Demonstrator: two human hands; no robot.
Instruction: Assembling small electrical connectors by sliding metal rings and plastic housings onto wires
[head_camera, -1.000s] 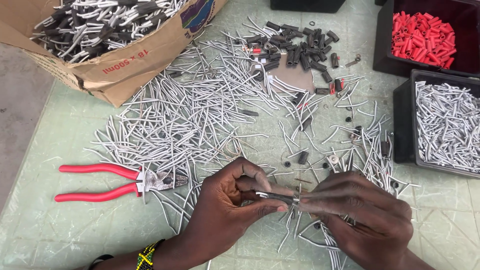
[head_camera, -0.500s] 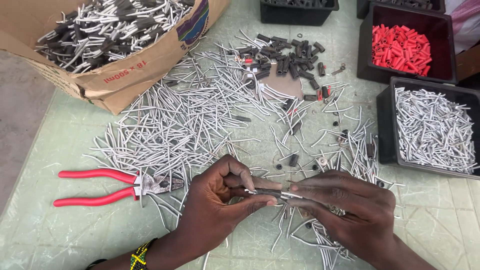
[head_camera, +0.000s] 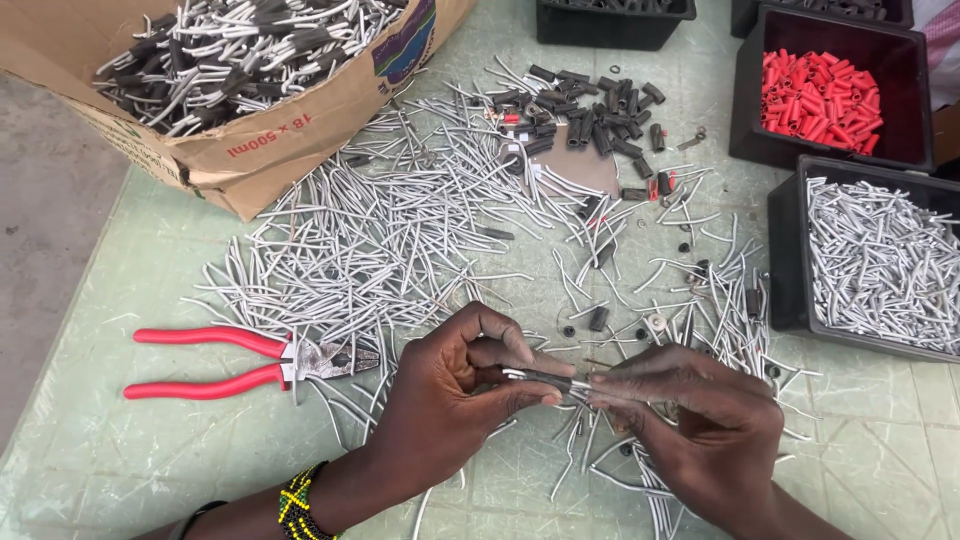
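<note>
Your left hand (head_camera: 455, 385) and right hand (head_camera: 690, 420) meet near the front edge of the table, both pinched narrow on one short grey wire piece (head_camera: 548, 379). The left fingertips grip its dark-sleeved end and the right fingertips hold the bare grey end. It looks as though you are in the middle of working the black sleeve along or off the wire, though the fingers cover the joint and I cannot tell which way it goes.

To the left of your left hand lie the red-handled pliers (head_camera: 245, 360), untouched. Beyond your hands spreads the loose pile of grey wire pieces (head_camera: 370, 240), with a heap of black sleeves (head_camera: 590, 115) farther off. The cardboard box (head_camera: 280, 130) sits at the far left, the bin of red sleeves (head_camera: 825, 95) at the far right, and the bin of grey wires (head_camera: 880, 260) near the right edge.

A firm pinch on both ends and a straight pull along the wire's line would keep it from bending.
</note>
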